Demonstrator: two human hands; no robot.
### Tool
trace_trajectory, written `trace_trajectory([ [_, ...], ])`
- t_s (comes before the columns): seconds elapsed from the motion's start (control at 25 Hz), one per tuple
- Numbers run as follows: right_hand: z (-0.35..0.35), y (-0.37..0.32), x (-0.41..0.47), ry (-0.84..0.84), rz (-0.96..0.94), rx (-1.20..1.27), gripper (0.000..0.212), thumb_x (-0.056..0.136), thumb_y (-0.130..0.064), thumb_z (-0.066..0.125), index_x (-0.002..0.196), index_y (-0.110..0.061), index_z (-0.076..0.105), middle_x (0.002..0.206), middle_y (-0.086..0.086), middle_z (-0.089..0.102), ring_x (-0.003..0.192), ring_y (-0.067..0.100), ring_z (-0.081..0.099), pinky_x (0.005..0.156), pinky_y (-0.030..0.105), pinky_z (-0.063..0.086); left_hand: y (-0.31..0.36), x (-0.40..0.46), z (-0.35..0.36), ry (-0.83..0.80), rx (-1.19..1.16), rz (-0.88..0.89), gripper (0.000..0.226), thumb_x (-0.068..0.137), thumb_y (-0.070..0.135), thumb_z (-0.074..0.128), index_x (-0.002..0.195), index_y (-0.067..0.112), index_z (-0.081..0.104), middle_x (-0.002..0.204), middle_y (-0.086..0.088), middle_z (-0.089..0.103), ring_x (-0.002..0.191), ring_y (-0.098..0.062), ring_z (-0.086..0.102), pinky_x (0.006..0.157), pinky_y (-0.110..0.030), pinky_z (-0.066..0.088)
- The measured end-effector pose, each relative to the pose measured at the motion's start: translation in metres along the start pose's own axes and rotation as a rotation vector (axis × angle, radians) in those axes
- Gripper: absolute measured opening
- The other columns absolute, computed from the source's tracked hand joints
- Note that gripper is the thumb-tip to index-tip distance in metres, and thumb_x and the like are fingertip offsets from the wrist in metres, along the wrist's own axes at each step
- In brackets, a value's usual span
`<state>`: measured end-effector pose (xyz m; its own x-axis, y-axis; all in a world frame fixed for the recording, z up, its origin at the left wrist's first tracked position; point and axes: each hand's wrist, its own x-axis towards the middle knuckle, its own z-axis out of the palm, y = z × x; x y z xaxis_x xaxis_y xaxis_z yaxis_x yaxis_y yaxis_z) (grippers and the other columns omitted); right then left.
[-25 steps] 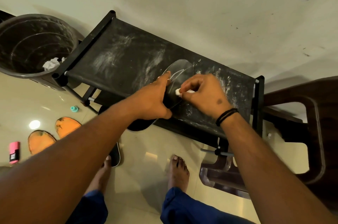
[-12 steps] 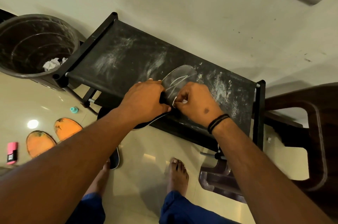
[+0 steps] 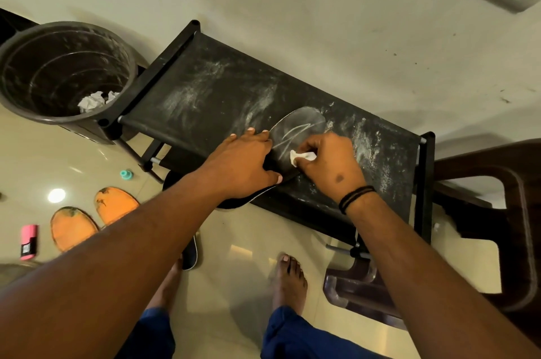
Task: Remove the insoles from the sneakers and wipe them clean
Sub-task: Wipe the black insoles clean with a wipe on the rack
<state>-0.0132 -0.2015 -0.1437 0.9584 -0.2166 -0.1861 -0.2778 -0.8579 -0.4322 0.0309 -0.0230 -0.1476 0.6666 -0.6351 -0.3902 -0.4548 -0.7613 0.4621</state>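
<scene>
1. The step in hand is the wiping: a dark insole lies on the dusty black fabric top of a shoe rack, its rounded toe end pointing toward the wall and its heel end hanging over the near edge of the rack.

2. The left hand lies over the middle of the insole, fingers fairly straight and spread toward the rack top, thumb tucked along the near edge. It looks like a pinning hold rather than a closed grasp.

3. The right hand has its fingers curled around a small white wad, probably a tissue or wipe, and presses it against the insole just beside the left hand's fingertips.

4. Pale streaks cross the toe end of the insole; whether they are wet wipe marks or smeared dust I cannot tell at this sharpness.

5. By my reading the task is partway through. Two orange insoles lie on the floor to the left, still blotched dark at one end, and a dark sneaker shows only in part behind the left forearm.

6. The next move calls for sweeping the wad along the insole's length while the left hand keeps it from sliding off the rack. The hanging heel end will need support, or the insole needs shifting further onto the top.

7. A grey bin beside the rack already holds crumpled white paper, a likely place for the wad once it is soiled.
</scene>
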Motion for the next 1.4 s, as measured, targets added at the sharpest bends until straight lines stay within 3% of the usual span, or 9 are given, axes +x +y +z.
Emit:
trace_trajectory([
  [0.12, -0.004, -0.014, -0.005, -0.190, -0.122, 0.027, 0.008, 0.080, -0.014, 0.077, 0.087, -0.018, 0.079, 0.089, -0.004, 0.075, 0.081, 0.005, 0.068, 0.077, 0.020, 0.056, -0.001, 0.001, 0.002, 0.004, -0.021, 0.013, 0.074, 0.093, 0.052, 0.057, 0.154, 0.019, 0.030, 0.165, -0.002, 0.019, 0.153, -0.022, 0.011, 0.123, -0.045, 0.012],
  [0.2, -0.006, -0.019, -0.007, -0.251, -0.209, -0.030, 0.014, 0.081, -0.008, 0.074, 0.088, -0.018, 0.080, 0.091, -0.004, 0.076, 0.084, 0.006, 0.069, 0.076, 0.012, 0.052, -0.001, 0.001, 0.002, -0.002, -0.020, 0.014, 0.074, 0.093, 0.052, 0.057, 0.154, 0.020, 0.030, 0.165, -0.002, 0.019, 0.153, -0.023, 0.011, 0.123, -0.046, 0.011],
  [0.4, 0.001, -0.003, 0.004, -0.059, -0.097, -0.186, 0.023, 0.082, 0.002, 0.064, 0.091, -0.015, 0.077, 0.098, 0.004, 0.073, 0.091, 0.019, 0.069, 0.082, 0.028, 0.056, -0.001, 0.002, 0.002, -0.016, -0.027, 0.012, 0.076, 0.094, 0.050, 0.057, 0.156, 0.018, 0.026, 0.166, -0.002, 0.016, 0.154, -0.023, 0.008, 0.123, -0.046, 0.010],
  [0.56, 0.005, -0.018, -0.003, -0.148, -0.185, -0.165, 0.009, 0.073, -0.003, 0.064, 0.070, -0.006, 0.072, 0.079, 0.010, 0.068, 0.071, 0.023, 0.064, 0.066, 0.038, 0.057, -0.002, 0.001, 0.003, -0.006, -0.038, 0.028, 0.072, 0.094, 0.049, 0.058, 0.154, 0.022, 0.030, 0.165, -0.002, 0.019, 0.153, -0.023, 0.010, 0.123, -0.047, 0.011],
  [0.72, 0.000, -0.022, -0.001, -0.233, -0.170, -0.118, 0.014, 0.075, 0.000, 0.066, 0.072, -0.011, 0.074, 0.081, 0.003, 0.073, 0.074, 0.014, 0.065, 0.066, 0.024, 0.053, -0.003, 0.001, 0.003, -0.014, -0.045, 0.031, 0.073, 0.093, 0.050, 0.059, 0.154, 0.022, 0.031, 0.165, -0.002, 0.018, 0.153, -0.023, 0.009, 0.123, -0.047, 0.010],
  [0.92, 0.006, 0.000, 0.003, 0.115, -0.042, -0.075, 0.017, 0.076, -0.001, 0.070, 0.080, -0.017, 0.066, 0.091, -0.001, 0.066, 0.083, 0.012, 0.059, 0.065, 0.013, 0.040, -0.002, 0.001, 0.002, -0.014, -0.026, 0.015, 0.076, 0.094, 0.049, 0.058, 0.156, 0.018, 0.027, 0.166, -0.003, 0.015, 0.154, -0.022, 0.008, 0.123, -0.046, 0.009],
  [1.04, 0.010, -0.007, 0.001, 0.081, -0.007, 0.021, 0.012, 0.077, -0.004, 0.071, 0.080, -0.016, 0.070, 0.084, -0.001, 0.070, 0.076, 0.011, 0.062, 0.058, 0.004, 0.038, -0.003, 0.002, 0.002, -0.013, -0.031, 0.019, 0.075, 0.094, 0.049, 0.057, 0.156, 0.020, 0.027, 0.166, -0.002, 0.016, 0.154, -0.022, 0.008, 0.123, -0.046, 0.010],
  [1.24, -0.001, -0.016, 0.001, -0.138, -0.152, 0.022, 0.006, 0.077, -0.009, 0.078, 0.076, -0.015, 0.076, 0.077, -0.005, 0.069, 0.073, 0.007, 0.063, 0.065, 0.013, 0.050, -0.002, 0.002, 0.004, -0.021, -0.022, 0.024, 0.073, 0.094, 0.051, 0.056, 0.155, 0.021, 0.030, 0.166, -0.002, 0.017, 0.154, -0.023, 0.008, 0.123, -0.046, 0.010],
  [1.4, 0.006, 0.003, 0.011, 0.041, -0.024, -0.074, 0.019, 0.077, -0.001, 0.072, 0.076, -0.020, 0.074, 0.081, 0.000, 0.072, 0.076, 0.016, 0.067, 0.070, 0.028, 0.056, -0.001, 0.002, 0.002, -0.027, -0.020, 0.010, 0.077, 0.095, 0.050, 0.056, 0.157, 0.017, 0.025, 0.166, -0.003, 0.013, 0.154, -0.023, 0.006, 0.123, -0.046, 0.008],
])
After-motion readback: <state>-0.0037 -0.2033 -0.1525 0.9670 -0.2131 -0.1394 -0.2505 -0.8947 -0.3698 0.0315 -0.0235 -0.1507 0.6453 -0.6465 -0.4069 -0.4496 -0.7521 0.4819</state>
